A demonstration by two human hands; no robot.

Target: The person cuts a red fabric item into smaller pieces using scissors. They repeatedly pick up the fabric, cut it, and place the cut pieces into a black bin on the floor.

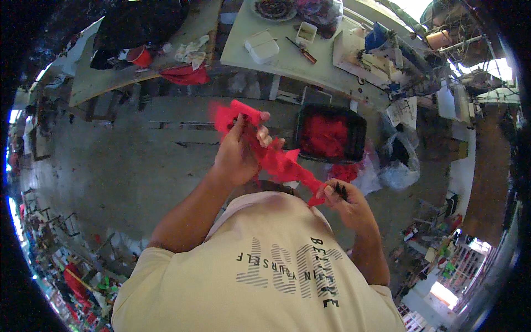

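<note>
A bunched length of bright red fabric [279,163] stretches between my two hands in front of my chest. My left hand [238,152] is closed round its upper end, where the edge is smeared by motion. Lower and to the right, my right hand [345,205] pinches the other end between thumb and fingers. Out of that same hand stick the dark points of a small black object [341,191]; its kind is not clear. Just beyond the fabric, to the right, a black plastic crate [358,135] holds a heap of red pieces [326,135].
A pale worktable [243,47] ahead carries a white box [262,48], a screwdriver-like tool [301,51] and a sewing machine [381,52]. On the left table stands a red cup [139,56] near red cloth [185,75]. Clear plastic bags [401,166] lie right of the crate.
</note>
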